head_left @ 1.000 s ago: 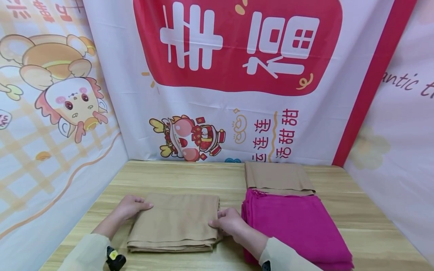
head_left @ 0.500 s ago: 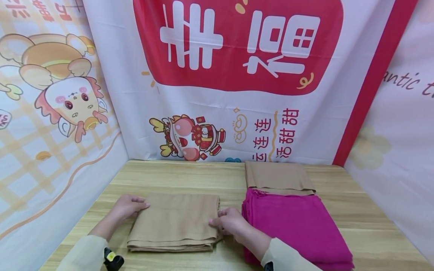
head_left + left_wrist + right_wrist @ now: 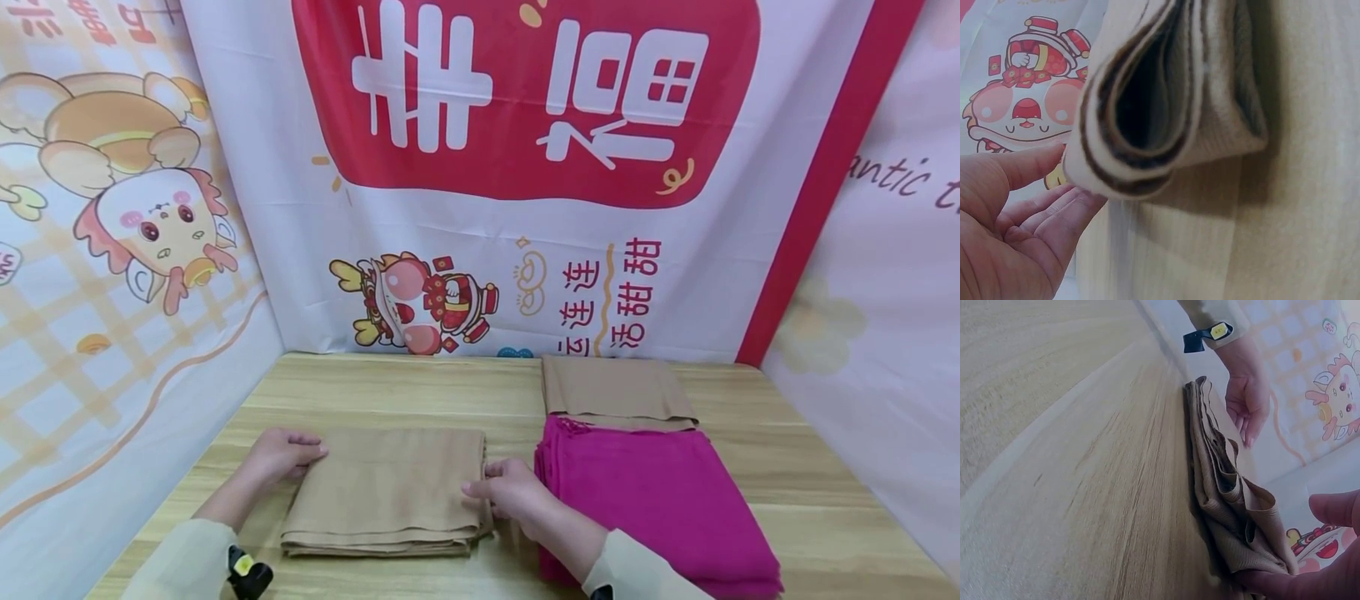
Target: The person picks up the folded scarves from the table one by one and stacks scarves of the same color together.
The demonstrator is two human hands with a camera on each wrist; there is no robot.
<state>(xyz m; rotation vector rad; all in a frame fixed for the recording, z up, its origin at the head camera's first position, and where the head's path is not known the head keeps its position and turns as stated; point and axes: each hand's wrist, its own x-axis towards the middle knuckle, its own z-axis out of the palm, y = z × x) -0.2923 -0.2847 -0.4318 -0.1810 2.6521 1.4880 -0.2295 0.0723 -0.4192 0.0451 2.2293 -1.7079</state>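
A tan folded cloth (image 3: 390, 483) lies in layers on the wooden table, between both hands in the head view. My left hand (image 3: 281, 454) is at its left side. In the left wrist view, the fingertips (image 3: 1088, 203) are right at the rounded fold (image 3: 1116, 178), with the thumb just beside it. My right hand (image 3: 513, 492) reaches to the right side, where loose layered edges show. In the right wrist view, one finger (image 3: 1266, 582) touches the lower layers while the thumb (image 3: 1329, 507) stands apart above the cloth.
A magenta folded cloth (image 3: 652, 500) lies right of my right hand, under the right forearm in the head view. Behind it sits another tan folded cloth (image 3: 611, 390) near the table's back edge. Printed hangings (image 3: 667, 275) stand behind and at both sides.
My left hand has shifted slightly left, its thumb drawing back from the top of the tan cloth to its edge. The right hand and the cloths stay nearly in place.
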